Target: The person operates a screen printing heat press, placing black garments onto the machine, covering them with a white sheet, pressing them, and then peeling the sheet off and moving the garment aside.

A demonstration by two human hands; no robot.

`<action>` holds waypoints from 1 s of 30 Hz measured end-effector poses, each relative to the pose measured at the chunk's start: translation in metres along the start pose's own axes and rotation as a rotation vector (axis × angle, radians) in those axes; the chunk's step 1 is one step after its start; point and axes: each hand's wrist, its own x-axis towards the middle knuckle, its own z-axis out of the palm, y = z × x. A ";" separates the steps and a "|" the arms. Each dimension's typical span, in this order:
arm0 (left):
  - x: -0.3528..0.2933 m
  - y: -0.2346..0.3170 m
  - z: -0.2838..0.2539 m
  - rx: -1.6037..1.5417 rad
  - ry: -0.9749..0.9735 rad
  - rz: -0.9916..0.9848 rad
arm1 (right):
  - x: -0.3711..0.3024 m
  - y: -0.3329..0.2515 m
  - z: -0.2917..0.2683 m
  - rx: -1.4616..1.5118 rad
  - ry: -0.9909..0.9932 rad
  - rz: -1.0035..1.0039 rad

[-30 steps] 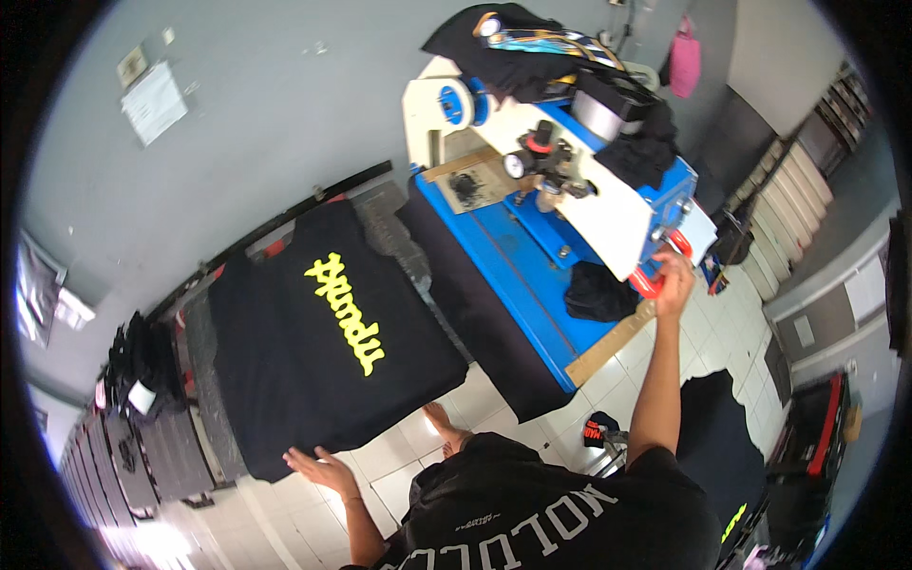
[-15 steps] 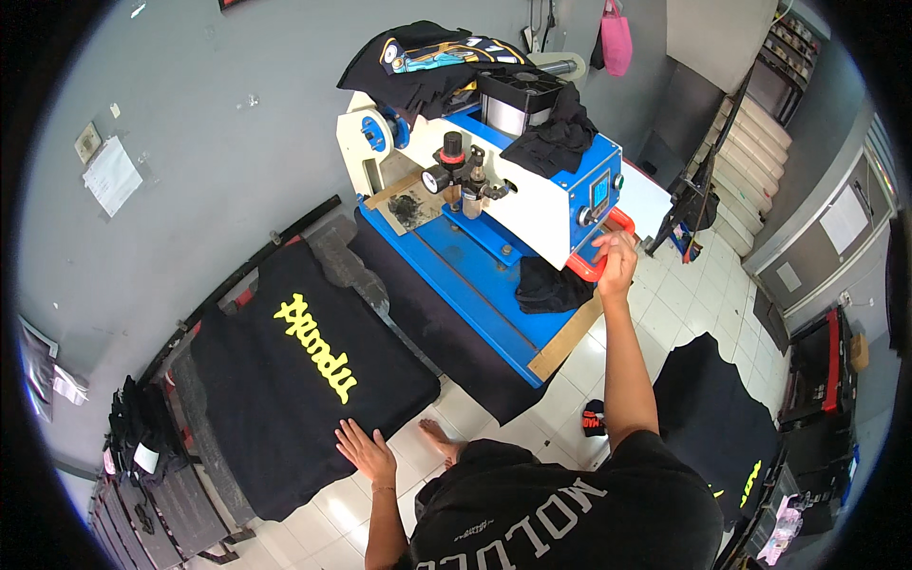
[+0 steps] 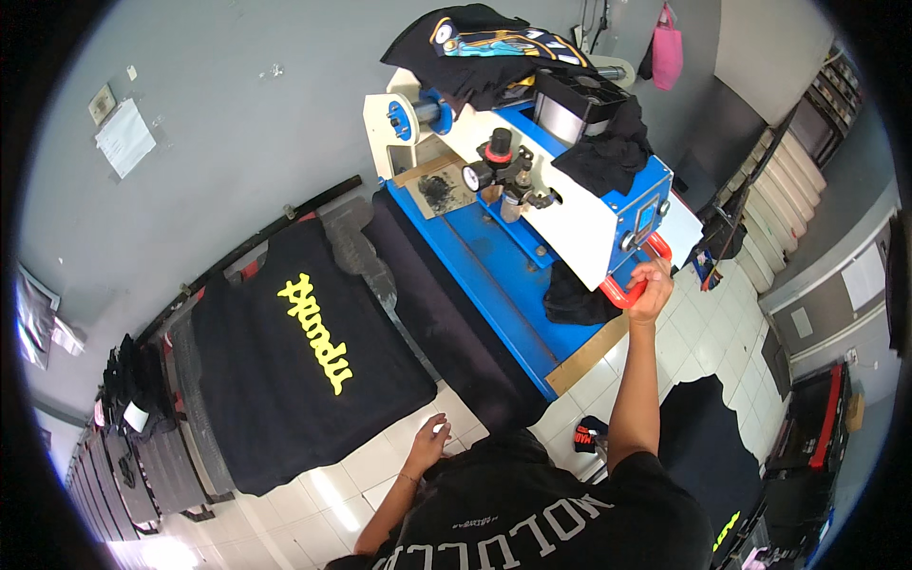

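Observation:
My right hand (image 3: 652,289) grips the red handle (image 3: 622,293) at the front of a blue-and-white heat press (image 3: 560,214). Over the bare floor, just off the near right corner of a black shirt (image 3: 247,380), hovers my left hand (image 3: 429,445); its fingers are loosely bent and apart, with nothing in them. That shirt lies flat on the platen left of the press, bright yellow lettering (image 3: 318,332) across it. Between shirt and press runs a long dark padded platen (image 3: 456,323). A bunched black cloth (image 3: 575,299) sits under the front of the press.
Black garments (image 3: 494,47) lie on top of the press. To my right is another black shirt (image 3: 708,456) with yellow print. Folded dark cloths (image 3: 133,380) rest on a slatted bench (image 3: 157,465) at the far left. Stairs (image 3: 774,199) rise at the back right.
My left hand has lifted off the shirt and moved right, toward my body. My right hand stays on the red handle. The whole view has shifted and turned slightly.

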 end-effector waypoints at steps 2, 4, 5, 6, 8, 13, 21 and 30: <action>0.025 -0.013 0.005 -0.136 -0.076 -0.201 | -0.002 0.019 0.000 0.013 -0.002 0.011; 0.044 -0.026 0.002 -0.248 -0.117 -0.247 | -0.003 0.032 0.003 -0.003 -0.012 0.010; 0.054 -0.031 0.000 -0.304 -0.138 -0.269 | -0.004 0.038 0.005 -0.010 -0.016 0.009; 0.063 -0.037 -0.001 -0.299 -0.121 -0.315 | -0.006 0.047 0.006 -0.027 -0.031 0.015; 0.078 -0.055 -0.003 -0.422 -0.100 -0.304 | -0.007 0.060 0.014 -0.046 -0.042 0.019; 0.109 -0.117 -0.010 -0.712 -0.193 -0.360 | -0.017 0.118 0.027 -0.023 -0.058 0.048; 0.107 -0.118 -0.021 -0.627 -0.086 -0.358 | -0.009 0.141 0.037 -0.342 -0.284 -0.011; 0.062 -0.084 -0.083 -0.702 0.317 -0.050 | -0.025 0.158 0.076 -0.869 -0.357 -0.119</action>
